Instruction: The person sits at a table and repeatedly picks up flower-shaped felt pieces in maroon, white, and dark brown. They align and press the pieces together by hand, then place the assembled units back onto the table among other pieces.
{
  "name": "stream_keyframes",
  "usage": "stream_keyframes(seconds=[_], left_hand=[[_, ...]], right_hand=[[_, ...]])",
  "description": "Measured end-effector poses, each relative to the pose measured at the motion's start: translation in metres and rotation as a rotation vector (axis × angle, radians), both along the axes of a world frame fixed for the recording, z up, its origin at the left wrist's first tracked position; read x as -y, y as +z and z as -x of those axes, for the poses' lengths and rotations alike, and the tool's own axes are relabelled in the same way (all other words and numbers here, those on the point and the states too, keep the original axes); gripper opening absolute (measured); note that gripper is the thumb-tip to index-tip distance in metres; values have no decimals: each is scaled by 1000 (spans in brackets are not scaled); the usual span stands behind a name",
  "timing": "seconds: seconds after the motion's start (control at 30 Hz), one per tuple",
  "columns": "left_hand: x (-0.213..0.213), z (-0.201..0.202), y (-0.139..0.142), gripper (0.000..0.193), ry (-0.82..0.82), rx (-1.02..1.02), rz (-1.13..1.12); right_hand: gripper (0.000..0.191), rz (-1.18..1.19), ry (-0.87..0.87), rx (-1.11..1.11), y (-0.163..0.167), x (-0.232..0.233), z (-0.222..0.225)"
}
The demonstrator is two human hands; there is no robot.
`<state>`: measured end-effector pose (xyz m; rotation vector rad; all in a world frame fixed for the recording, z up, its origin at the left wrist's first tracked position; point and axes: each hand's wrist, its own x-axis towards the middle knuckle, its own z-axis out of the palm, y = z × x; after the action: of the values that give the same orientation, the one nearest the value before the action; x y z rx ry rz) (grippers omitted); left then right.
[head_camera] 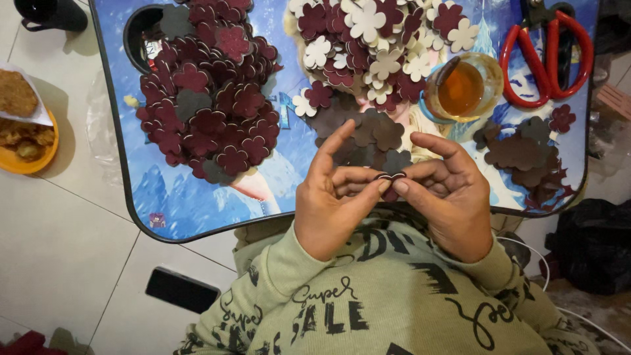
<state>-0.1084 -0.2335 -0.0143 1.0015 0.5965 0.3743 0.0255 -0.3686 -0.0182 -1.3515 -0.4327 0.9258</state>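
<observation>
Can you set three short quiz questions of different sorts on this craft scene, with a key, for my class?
1. True or false: both hands pinch one flower cutout.
2. Which lies right of the glue cup? A plate; B scissors; C phone.
3. What colour is the big pile at the tray's left?

Key:
1. True: left hand and right hand pinch the flower cutout.
2. B: scissors lie right of the glue cup.
3. Dark red: the pile on the tray.

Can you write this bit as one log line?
left hand + right hand: pinching flower piece | over tray | scissors untouched
</observation>
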Motion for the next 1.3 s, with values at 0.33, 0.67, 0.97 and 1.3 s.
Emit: stream_keyframes(seconds=[0.33, 0.67, 0.97, 1.3], left_hand=[[-2, 0, -2, 82, -17, -8, 40], [-1, 1, -8, 80, -24, -33, 6], [0, -1, -9, 78, -27, 8, -31], [-69, 40, 9, 52, 288, -474, -1267]], right_hand=[[61, 8, -26, -46, -2, -1, 1], [62, 1, -22, -27, -4, 0, 1], [68, -1, -10, 6, -14, 4, -2], [71, -37, -94, 119, -20, 14, -15]])
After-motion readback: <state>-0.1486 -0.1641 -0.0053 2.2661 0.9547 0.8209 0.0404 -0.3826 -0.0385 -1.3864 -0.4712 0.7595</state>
